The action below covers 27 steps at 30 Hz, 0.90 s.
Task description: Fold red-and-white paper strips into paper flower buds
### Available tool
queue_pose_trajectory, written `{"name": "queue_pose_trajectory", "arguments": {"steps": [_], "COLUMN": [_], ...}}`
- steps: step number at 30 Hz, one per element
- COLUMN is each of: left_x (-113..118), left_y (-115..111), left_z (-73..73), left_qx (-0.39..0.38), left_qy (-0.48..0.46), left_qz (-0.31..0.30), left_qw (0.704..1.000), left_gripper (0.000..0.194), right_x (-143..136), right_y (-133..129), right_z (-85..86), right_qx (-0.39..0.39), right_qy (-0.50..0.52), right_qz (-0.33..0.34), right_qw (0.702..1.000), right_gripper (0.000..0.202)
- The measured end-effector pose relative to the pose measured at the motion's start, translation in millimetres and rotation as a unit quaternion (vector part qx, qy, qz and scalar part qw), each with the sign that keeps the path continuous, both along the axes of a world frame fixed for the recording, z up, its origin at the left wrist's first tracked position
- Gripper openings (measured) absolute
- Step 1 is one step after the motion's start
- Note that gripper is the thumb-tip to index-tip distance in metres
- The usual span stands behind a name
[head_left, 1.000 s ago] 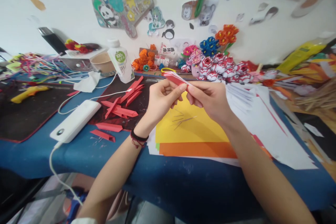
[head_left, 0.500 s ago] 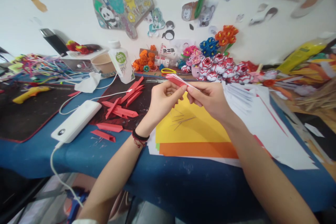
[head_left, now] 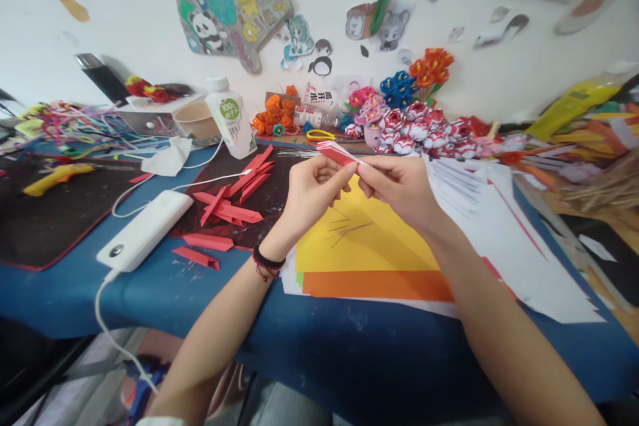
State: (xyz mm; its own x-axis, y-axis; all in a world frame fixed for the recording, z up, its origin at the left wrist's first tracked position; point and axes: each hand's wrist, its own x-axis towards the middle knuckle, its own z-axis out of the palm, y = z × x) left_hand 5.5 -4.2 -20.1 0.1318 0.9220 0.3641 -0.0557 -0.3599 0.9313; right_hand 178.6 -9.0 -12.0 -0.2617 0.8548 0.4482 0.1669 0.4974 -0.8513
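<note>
A folded strip of red and white paper (head_left: 335, 153) is held above the yellow sheet, between my two hands. My left hand (head_left: 313, 185) pinches its lower edge with thumb and fingers. My right hand (head_left: 394, 188) grips its right end, thumb tip close to the left thumb. Both hands hide part of the strip. Under them lies a yellow paper sheet (head_left: 369, 249) with several thin wire-like sticks (head_left: 344, 229) on it. Left of my left hand, several folded red paper pieces (head_left: 232, 213) are piled on a dark mat (head_left: 194, 203).
A white power bank (head_left: 144, 231) with cables lies at the left, near a white bottle (head_left: 231, 120). Paper flowers (head_left: 417, 126) line the wall side. White sheets (head_left: 524, 259) cover the right. A yellow glue gun (head_left: 57, 178) rests on the far-left mat.
Almost nothing differs. Both hands have shifted very slightly to the right with the folded paper strip, their grip looking the same.
</note>
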Motion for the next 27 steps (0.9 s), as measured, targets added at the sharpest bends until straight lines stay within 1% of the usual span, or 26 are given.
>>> {"name": "queue_pose_trajectory", "arguments": {"steps": [5,8,9,10,11,13,14,15,16,17,19,21,22,23,25,27], "left_x": [-0.3,-4.2,-5.9,-7.7,-9.4,-12.0,-12.9,-13.5,-13.7,-13.8,-13.3,-12.6,-12.3,-12.2,-12.5,-12.8], "left_y": [1.1,1.9,1.9,1.7,1.4,0.6,0.3,0.1,0.1,0.2,0.3,0.1,-0.1,-0.4,-0.8,-0.9], "left_z": [-0.6,1.7,2.9,4.3,5.8,9.1,10.5,11.7,12.5,12.7,12.2,10.9,10.2,9.7,9.2,9.1], "left_qx": [-0.003,0.008,0.024,0.048,0.077,0.136,0.155,0.166,0.17,0.169,0.164,0.161,0.158,0.153,0.131,0.097], "left_qy": [0.006,0.051,0.074,0.097,0.118,0.144,0.149,0.15,0.151,0.156,0.188,0.233,0.251,0.258,0.244,0.21], "left_qz": [-0.002,-0.014,0.001,0.034,0.08,0.178,0.206,0.216,0.209,0.188,0.117,0.047,0.027,0.018,0.014,0.002], "left_qw": [1.0,0.999,0.997,0.994,0.987,0.964,0.955,0.95,0.951,0.955,0.961,0.958,0.955,0.954,0.961,0.973], "left_gripper": [0.051,0.051,0.051,0.051,0.051,0.046,0.042,0.039,0.038,0.038,0.031,0.018,0.016,0.016,0.017,0.018], "right_x": [0.5,0.9,1.5,2.3,3.4,6.7,8.8,11.1,13.6,16.1,20.8,24.0,24.9,25.2,24.4,22.2], "right_y": [0.2,0.0,-0.1,-0.2,-0.4,-0.9,-1.1,-1.2,-1.0,-0.6,0.9,2.9,3.9,4.6,5.4,5.1], "right_z": [0.8,4.7,6.2,7.6,9.0,11.6,12.7,13.6,14.2,14.4,13.8,12.1,11.2,10.3,9.4,9.6], "right_qx": [0.009,0.027,0.036,0.043,0.049,0.05,0.048,0.047,0.048,0.051,0.053,0.045,0.037,0.026,-0.01,-0.054], "right_qy": [0.003,0.0,-0.005,-0.012,-0.02,-0.04,-0.05,-0.061,-0.072,-0.086,-0.116,-0.134,-0.132,-0.12,-0.081,-0.037], "right_qz": [-0.005,-0.034,-0.047,-0.059,-0.068,-0.076,-0.075,-0.07,-0.065,-0.059,-0.039,-0.016,-0.008,-0.001,0.008,0.015], "right_qw": [1.0,0.999,0.998,0.997,0.996,0.995,0.995,0.995,0.994,0.993,0.991,0.99,0.991,0.992,0.997,0.998], "right_gripper": [0.034,0.025,0.023,0.022,0.022,0.021,0.02,0.02,0.019,0.019,0.016,0.012,0.009,0.007,0.002,0.004]}}
